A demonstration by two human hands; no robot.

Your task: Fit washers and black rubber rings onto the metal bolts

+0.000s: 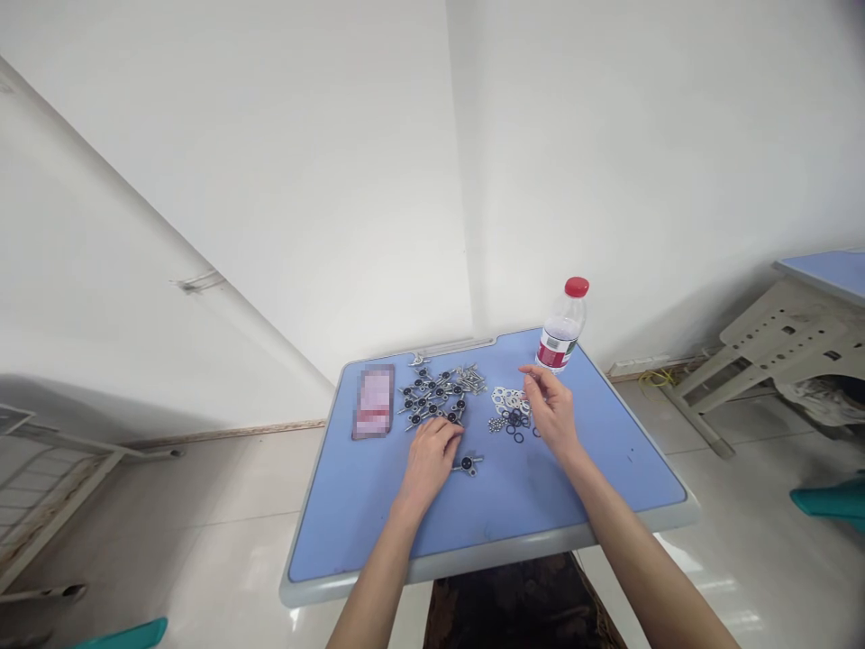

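On the blue desk (514, 505), a water bottle (560, 329) stood at the far edge. Mid-surface, the left hand (429, 460) lay curved against a heap of black-knobbed metal fittings (432, 397), its grip unclear; the open right hand (550, 410) hovered empty beside black rings (517, 428).

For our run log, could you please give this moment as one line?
left hand: at metal parts | right hand: by black rings

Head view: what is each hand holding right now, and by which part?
The left hand lies on the metal fittings; any hold is hidden. The right hand hovers above the black rings, holding nothing visible.
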